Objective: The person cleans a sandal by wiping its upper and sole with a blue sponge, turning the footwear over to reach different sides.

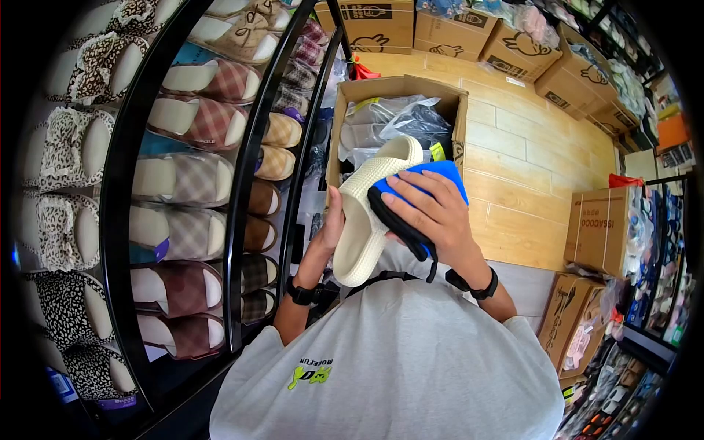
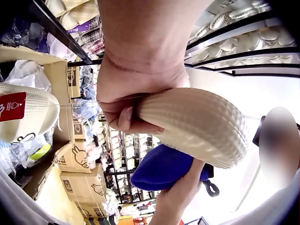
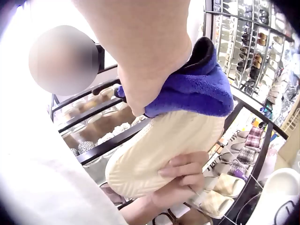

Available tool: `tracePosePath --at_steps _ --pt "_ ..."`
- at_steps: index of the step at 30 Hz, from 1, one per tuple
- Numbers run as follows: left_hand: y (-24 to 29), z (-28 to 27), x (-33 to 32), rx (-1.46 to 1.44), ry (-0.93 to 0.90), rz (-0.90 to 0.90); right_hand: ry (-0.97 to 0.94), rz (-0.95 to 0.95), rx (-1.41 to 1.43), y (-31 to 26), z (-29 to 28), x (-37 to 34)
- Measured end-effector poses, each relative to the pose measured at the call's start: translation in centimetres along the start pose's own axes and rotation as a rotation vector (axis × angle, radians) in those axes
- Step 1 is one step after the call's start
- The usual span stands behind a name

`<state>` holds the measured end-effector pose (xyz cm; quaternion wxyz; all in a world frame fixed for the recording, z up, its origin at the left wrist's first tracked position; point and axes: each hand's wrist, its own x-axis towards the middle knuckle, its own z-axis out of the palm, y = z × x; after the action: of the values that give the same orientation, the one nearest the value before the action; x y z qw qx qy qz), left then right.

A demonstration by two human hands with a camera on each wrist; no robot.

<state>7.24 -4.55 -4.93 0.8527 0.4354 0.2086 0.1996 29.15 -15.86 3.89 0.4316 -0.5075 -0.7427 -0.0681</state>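
Observation:
A cream slipper (image 1: 356, 202) with a knobbly woven-look texture is held at chest height, toe strap facing up. My left hand (image 1: 331, 224) grips it along its left side, and its fingers (image 3: 183, 169) curl onto the ribbed sole. In my right hand (image 1: 433, 213) is a blue plush cloth (image 1: 449, 176) with black edging and a small black loop. The cloth lies against the slipper's right side, fingers spread over it. Another cream slipper (image 2: 35, 115) with a red tag (image 2: 11, 106) shows over the carton in the left wrist view.
An open carton (image 1: 460, 121) of bagged shoes stands just ahead. On the left, black-framed racks (image 1: 236, 147) carry rows of plaid and leopard-print slippers. More cartons (image 1: 455, 37) line the back and right, around a wooden floor (image 1: 513, 176).

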Motion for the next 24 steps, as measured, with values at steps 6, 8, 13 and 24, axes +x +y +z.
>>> tracePosePath --at_steps 6,8,13,24 --pt "0.5 0.8 -0.1 0.002 0.002 0.003 0.021 0.014 0.015 -0.3 0.0 -0.1" --pt "0.7 1.2 -0.3 0.023 0.019 0.0 -0.023 0.002 0.084 -0.5 -0.3 0.1" --pt "-0.7 0.3 0.0 -0.07 -0.027 0.026 0.018 0.112 0.036 0.2 -0.8 0.7" --pt "-0.4 0.7 0.3 0.044 -0.041 -0.053 -0.013 0.058 0.033 0.3 -0.5 -0.1"
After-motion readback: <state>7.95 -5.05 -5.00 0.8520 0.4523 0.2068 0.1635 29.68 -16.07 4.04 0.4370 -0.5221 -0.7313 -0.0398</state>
